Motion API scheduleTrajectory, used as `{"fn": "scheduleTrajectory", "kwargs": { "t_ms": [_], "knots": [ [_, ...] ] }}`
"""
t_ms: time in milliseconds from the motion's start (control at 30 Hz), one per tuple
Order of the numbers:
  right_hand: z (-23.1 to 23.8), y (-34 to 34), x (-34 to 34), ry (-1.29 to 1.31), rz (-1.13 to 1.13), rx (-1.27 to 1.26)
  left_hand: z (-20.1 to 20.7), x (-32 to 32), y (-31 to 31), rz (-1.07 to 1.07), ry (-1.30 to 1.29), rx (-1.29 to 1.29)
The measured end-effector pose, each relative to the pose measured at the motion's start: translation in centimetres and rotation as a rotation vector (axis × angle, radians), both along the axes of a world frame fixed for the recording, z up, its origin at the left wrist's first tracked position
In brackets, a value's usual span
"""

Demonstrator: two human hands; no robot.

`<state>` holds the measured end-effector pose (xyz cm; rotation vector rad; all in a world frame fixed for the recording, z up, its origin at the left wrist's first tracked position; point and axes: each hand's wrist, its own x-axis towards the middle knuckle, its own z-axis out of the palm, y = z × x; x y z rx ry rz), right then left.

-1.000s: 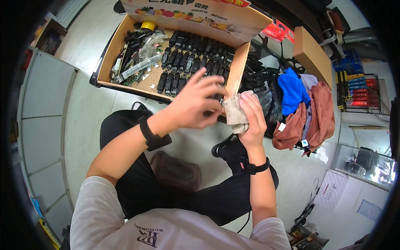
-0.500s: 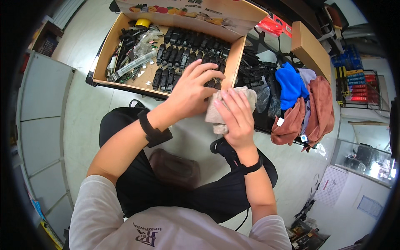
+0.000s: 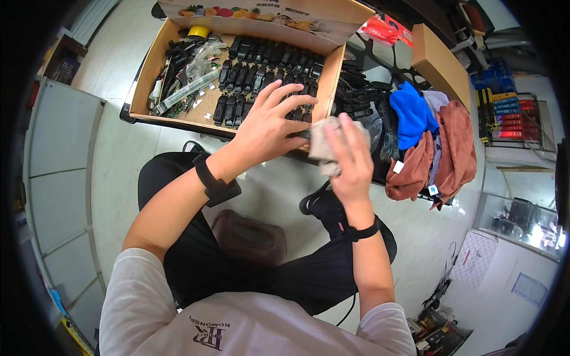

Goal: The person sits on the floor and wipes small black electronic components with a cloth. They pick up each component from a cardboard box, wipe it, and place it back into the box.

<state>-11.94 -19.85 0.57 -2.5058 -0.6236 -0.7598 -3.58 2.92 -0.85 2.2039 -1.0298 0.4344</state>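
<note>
My left hand (image 3: 267,126) hovers over the near right corner of a cardboard box (image 3: 332,89). Its thumb and index finger pinch a small dark piece (image 3: 303,134), mostly hidden, while the other fingers are spread. A folded beige cloth (image 3: 322,142) is in my right hand (image 3: 354,163), pressed against the right end of that piece. Inside the box, small black pieces (image 3: 257,79) stand in several rows; their exact kind is too small to tell.
Left in the box lie tangled black parts, a clear plastic bag (image 3: 205,59) and a yellow roll (image 3: 199,31). Right of it are black straps or parts (image 3: 356,98), a blue cloth (image 3: 412,115), brown cloths (image 3: 454,148) and a smaller cardboard box (image 3: 436,65). A dark brown stool (image 3: 249,237) sits between my legs.
My right hand and the beige cloth have shifted slightly right and up, and the right fingers are blurred by motion. The left hand has barely moved; the dark piece shows more between the hands.
</note>
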Motion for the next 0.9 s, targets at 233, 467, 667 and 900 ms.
{"fn": "scheduleTrajectory", "kwargs": {
  "t_ms": [233, 467, 667, 900],
  "knots": [
    [0.2, -0.1, 0.2, 0.028, 0.046, -0.063, -0.3, 0.0, 0.2, -0.013, -0.048, -0.008],
    [0.0, -0.8, -0.3, -0.001, -0.016, 0.002, 0.0, 0.1, 0.2, -0.018, -0.016, 0.005],
    [0.1, 1.5, -0.2, 0.012, 0.075, -0.126, -0.5, 0.1, 0.5, -0.008, -0.052, 0.026],
    [0.1, -1.5, 0.3, 0.118, -0.091, -0.024, -0.2, 0.1, -0.4, -0.015, -0.024, -0.016]
  ]
}}
